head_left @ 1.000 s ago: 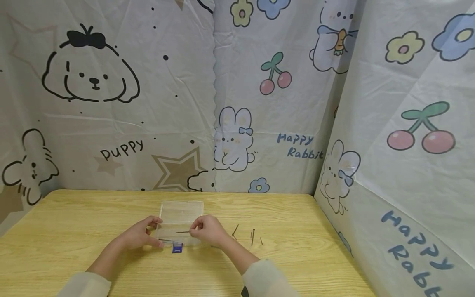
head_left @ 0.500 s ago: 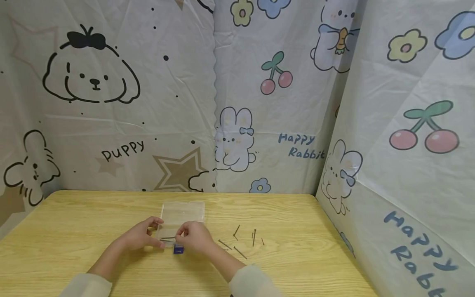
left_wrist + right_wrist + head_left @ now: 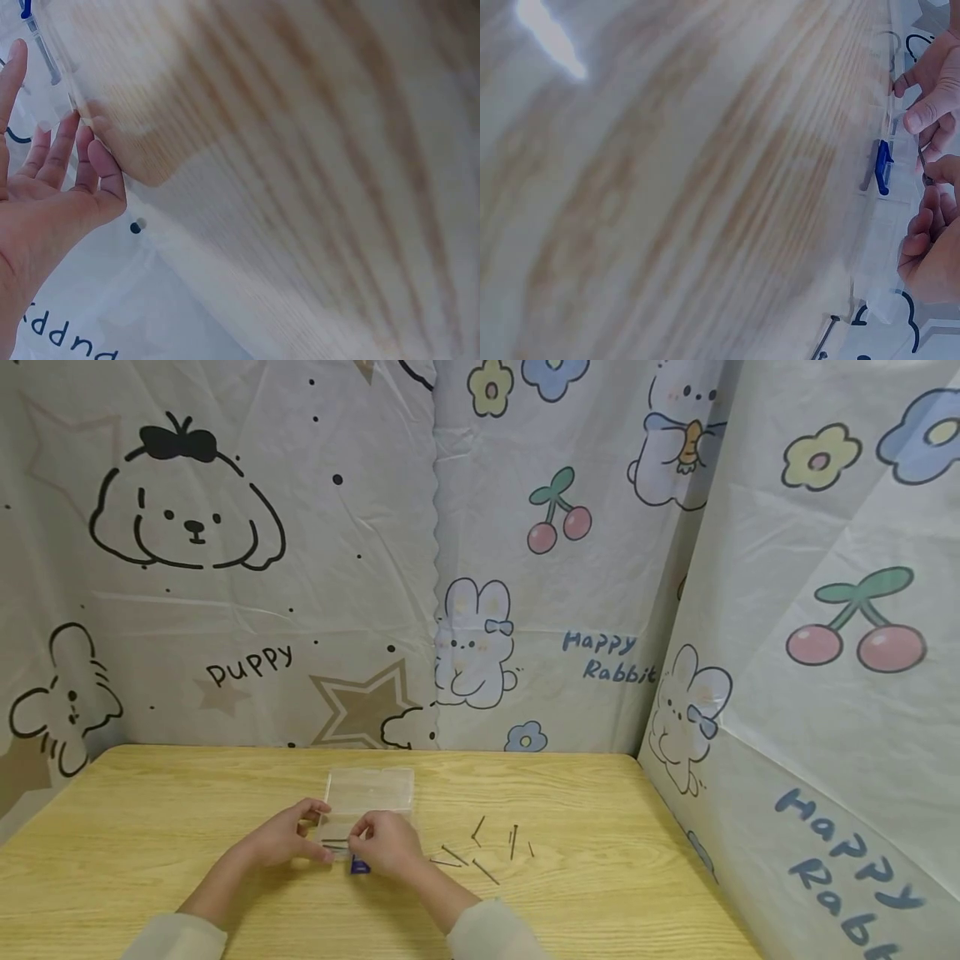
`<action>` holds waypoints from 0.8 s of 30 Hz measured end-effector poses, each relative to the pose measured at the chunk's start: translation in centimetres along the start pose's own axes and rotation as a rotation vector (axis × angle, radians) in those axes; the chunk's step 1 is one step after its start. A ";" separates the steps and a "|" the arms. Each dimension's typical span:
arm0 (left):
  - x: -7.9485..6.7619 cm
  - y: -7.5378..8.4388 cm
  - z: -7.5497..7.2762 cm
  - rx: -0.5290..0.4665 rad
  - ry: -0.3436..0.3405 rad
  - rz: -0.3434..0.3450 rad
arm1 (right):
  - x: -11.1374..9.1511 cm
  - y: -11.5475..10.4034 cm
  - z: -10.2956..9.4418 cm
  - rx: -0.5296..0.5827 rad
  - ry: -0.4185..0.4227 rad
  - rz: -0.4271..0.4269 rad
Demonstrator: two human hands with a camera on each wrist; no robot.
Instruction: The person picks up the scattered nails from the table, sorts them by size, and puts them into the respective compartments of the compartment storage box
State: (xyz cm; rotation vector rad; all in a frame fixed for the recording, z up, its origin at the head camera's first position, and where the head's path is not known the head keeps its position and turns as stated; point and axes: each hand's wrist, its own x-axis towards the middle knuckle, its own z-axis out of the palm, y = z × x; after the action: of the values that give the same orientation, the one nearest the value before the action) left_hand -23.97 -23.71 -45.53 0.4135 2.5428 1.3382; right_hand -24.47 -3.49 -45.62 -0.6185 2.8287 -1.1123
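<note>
A clear plastic box (image 3: 371,789) stands on the table with its lid raised toward the back and a blue latch (image 3: 361,865) at its front. My left hand (image 3: 288,835) holds the box's left end, thumb at the front and fingers farther back. Over the front part of the box, my right hand (image 3: 390,843) pinches a nail (image 3: 922,160) between thumb and fingertips. Thin dark nails (image 3: 334,841) show at the front left of the box, between the hands. The right hand hides part of the box's front and right side.
Several loose nails (image 3: 486,872) of different lengths lie on the wooden table (image 3: 600,893) to the right of the box, near my right forearm. Patterned cloth (image 3: 360,527) hangs behind the table and along its right side.
My right hand has moved left and slightly toward me, bringing the nail to the front left of the box. Loose nails formerly behind the forearm now show. My left hand stays put.
</note>
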 end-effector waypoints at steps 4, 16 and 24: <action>0.0 0.1 0.1 0.009 0.004 0.005 | 0.0 0.0 0.2 -0.002 0.005 0.011; -0.1 0.1 0.2 0.027 0.019 -0.007 | 0.0 0.2 0.5 -0.005 0.010 0.038; -0.1 0.3 0.1 0.031 0.022 0.001 | 0.3 0.0 0.6 -0.036 0.011 0.034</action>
State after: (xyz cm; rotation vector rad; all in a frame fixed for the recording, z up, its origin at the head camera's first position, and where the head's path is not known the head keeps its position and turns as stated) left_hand -23.82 -23.48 -45.32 0.4081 2.5850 1.3119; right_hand -24.65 -3.94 -46.04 -0.5661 2.8633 -1.0659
